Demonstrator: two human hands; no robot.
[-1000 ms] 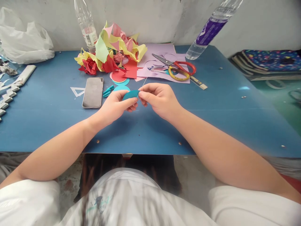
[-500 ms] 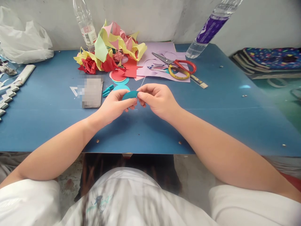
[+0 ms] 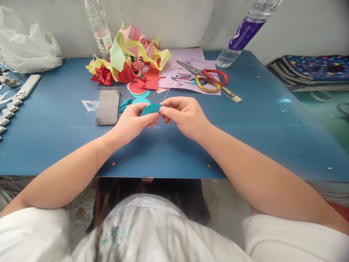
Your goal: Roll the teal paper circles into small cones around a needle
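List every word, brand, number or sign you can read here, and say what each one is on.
None can be read with certainty.
Purple label on the tilted bottle: pale lettering, too blurred.
White label on the other bottle: barcode and print, too small.
Strip by the scissors: dark marks, too small.
Shirt: teal lettering, too blurred.
Left sleeve: faint lettering, unclear.
Held teal paper: no writing shows.

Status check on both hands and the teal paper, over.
Left hand: grips teal paper piece. Right hand: pinches its right end, thin pale strand alongside. Scissors lie beyond, not in the way.
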